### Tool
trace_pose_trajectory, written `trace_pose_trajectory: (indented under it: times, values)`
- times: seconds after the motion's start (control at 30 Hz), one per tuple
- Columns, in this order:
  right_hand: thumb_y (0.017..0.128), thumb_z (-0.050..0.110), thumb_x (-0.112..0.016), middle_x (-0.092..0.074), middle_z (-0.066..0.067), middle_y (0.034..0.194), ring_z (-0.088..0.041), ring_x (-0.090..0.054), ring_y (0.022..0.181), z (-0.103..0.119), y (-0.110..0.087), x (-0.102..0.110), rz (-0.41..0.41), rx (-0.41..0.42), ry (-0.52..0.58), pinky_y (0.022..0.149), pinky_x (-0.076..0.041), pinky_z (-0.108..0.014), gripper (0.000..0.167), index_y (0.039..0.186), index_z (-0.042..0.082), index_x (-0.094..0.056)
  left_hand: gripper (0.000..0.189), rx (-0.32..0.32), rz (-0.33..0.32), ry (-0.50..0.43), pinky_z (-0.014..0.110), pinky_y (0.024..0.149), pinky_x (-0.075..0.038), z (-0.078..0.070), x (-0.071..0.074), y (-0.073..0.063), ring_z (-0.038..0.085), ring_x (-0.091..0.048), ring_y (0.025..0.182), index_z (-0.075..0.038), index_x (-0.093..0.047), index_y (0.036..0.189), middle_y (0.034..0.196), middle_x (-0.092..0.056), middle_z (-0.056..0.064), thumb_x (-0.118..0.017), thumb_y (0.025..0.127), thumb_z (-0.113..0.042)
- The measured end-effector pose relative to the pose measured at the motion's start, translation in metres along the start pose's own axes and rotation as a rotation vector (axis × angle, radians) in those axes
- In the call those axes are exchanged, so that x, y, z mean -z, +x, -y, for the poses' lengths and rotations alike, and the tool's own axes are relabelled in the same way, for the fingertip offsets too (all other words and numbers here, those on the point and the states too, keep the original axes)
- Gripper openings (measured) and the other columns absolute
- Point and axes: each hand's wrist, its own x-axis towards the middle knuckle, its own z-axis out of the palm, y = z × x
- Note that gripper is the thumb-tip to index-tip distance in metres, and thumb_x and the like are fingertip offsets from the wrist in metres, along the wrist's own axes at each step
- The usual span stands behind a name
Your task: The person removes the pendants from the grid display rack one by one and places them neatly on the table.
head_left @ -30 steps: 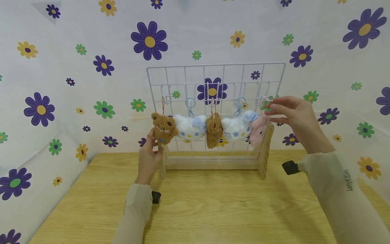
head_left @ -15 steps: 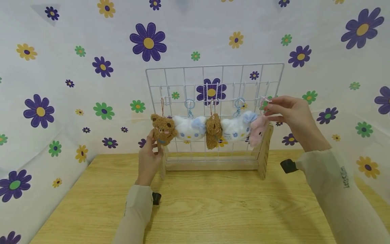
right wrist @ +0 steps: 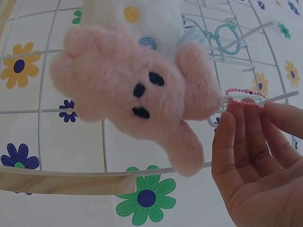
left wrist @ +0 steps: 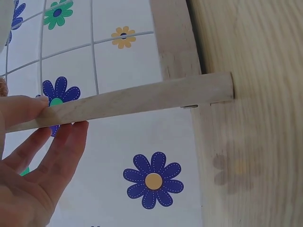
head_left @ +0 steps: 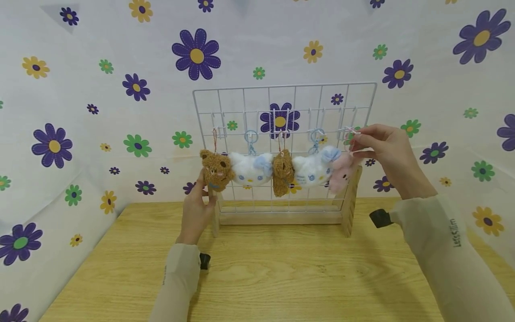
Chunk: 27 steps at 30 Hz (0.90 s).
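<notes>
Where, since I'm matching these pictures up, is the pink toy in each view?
Head: the pink toy is right of centre, beside the right hand.
Left wrist: not in it.
Right wrist: large, upper middle, turned sideways.
Shared landmark: the wire grid.

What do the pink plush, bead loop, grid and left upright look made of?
Pink plush: fluffy fabric, likely synthetic; fuzzy outline.
Bead loop: plastic or painted metal, finish unclear; tiny pink balls.
Grid: smooth white wire, probably coated metal; thin straight bars.
Left upright: pale wood, apparently unvarnished; faint grain.
</notes>
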Motion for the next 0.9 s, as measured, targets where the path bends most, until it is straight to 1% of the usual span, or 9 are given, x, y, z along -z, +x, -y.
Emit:
trace_pose_trajectory:
  times: [0.1, 0.23, 0.4, 0.53, 0.7, 0.9]
  values:
    - [0.100, 0.012, -0.064, -0.073, 0.001, 0.093, -0.013, -0.069, 0.084, 0.002, 0.000, 0.000, -0.006, 0.015, 0.051, 0.076, -0.059, -0.021, 0.012, 0.100, 0.012, -0.076, 0.081, 0.015, 0.014, 0.000, 0.055, 0.072, -0.059, -0.001, 0.001, -0.001, 0.041, -0.069, 0.090, 0.001, -0.033, 0.156, 0.118, -0.064, 0.028, -0.071, 0.085, 0.012]
    - [0.100, 0.010, -0.065, -0.073, 0.000, 0.093, -0.013, -0.069, 0.083, 0.005, -0.002, 0.001, -0.015, 0.020, 0.097, 0.076, -0.059, -0.021, 0.011, 0.102, 0.008, -0.076, 0.081, 0.018, 0.019, 0.005, 0.054, 0.072, -0.059, 0.000, 0.002, -0.001, 0.041, -0.069, 0.091, 0.001, -0.033, 0.156, 0.120, -0.064, 0.028, -0.071, 0.086, 0.012]
    - [0.099, 0.010, -0.066, -0.073, -0.001, 0.093, -0.014, -0.069, 0.084, 0.010, -0.005, 0.003, -0.018, 0.024, 0.118, 0.076, -0.059, -0.021, 0.011, 0.103, 0.006, -0.076, 0.079, 0.004, 0.013, 0.010, 0.055, 0.072, -0.059, 0.001, 0.000, 0.000, 0.041, -0.070, 0.090, 0.003, -0.033, 0.156, 0.120, -0.064, 0.029, -0.069, 0.087, 0.013]
    - [0.098, 0.011, -0.068, -0.073, -0.003, 0.093, -0.014, -0.069, 0.083, 0.011, -0.009, 0.005, -0.010, 0.036, 0.147, 0.075, -0.059, -0.021, 0.011, 0.102, 0.006, -0.076, 0.078, -0.002, 0.007, 0.013, 0.055, 0.072, -0.059, -0.001, 0.000, 0.000, 0.041, -0.070, 0.089, 0.004, -0.033, 0.155, 0.120, -0.064, 0.029, -0.069, 0.086, 0.013]
    - [0.096, 0.011, -0.070, -0.073, -0.004, 0.092, -0.015, -0.069, 0.082, 0.011, -0.015, 0.007, -0.006, 0.053, 0.170, 0.075, -0.059, -0.021, 0.011, 0.103, 0.005, -0.076, 0.078, 0.008, 0.005, 0.007, 0.055, 0.071, -0.059, -0.002, 0.001, 0.000, 0.041, -0.070, 0.089, 0.004, -0.033, 0.155, 0.122, -0.063, 0.029, -0.069, 0.086, 0.013]
    - [0.096, 0.007, -0.069, -0.072, -0.004, 0.094, -0.015, -0.069, 0.082, 0.012, -0.019, 0.009, -0.006, 0.088, 0.183, 0.075, -0.059, -0.020, 0.012, 0.104, 0.002, -0.076, 0.078, 0.016, 0.011, 0.007, 0.052, 0.068, -0.060, -0.003, 0.001, 0.000, 0.041, -0.069, 0.090, 0.004, -0.033, 0.155, 0.122, -0.063, 0.029, -0.068, 0.087, 0.013]
